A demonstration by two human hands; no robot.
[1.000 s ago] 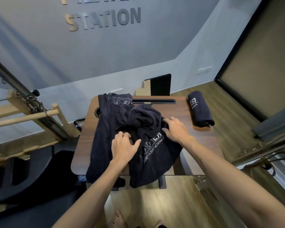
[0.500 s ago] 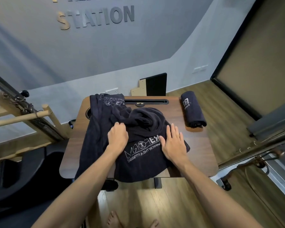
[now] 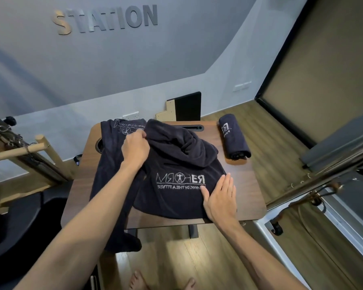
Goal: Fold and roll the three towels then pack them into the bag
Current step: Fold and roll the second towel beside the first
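- Left hand [image 3: 135, 147], centre of the frame, is pinching a bunched far edge of the upper dark towel [image 3: 176, 164], fingers curled into the cloth.
- Right hand [image 3: 219, 196], lower right of centre, is lying flat with straight fingers on that towel's near right corner, pressing it to the tabletop [image 3: 247, 197].
- A second dark towel [image 3: 109, 164] is lying underneath at the left, draping over the tabletop's near edge toward the floor.
- A rolled towel [image 3: 235, 139] is resting at the upper right of the tabletop, well apart from both hands.
- No bag is showing in this view.
- Risks, as judged: the left hand's pull is likely dragging the lower towel along, since the two overlap; the hanging portion may be tugging it off the edge; the bunched hump could be setting in a crooked fold.
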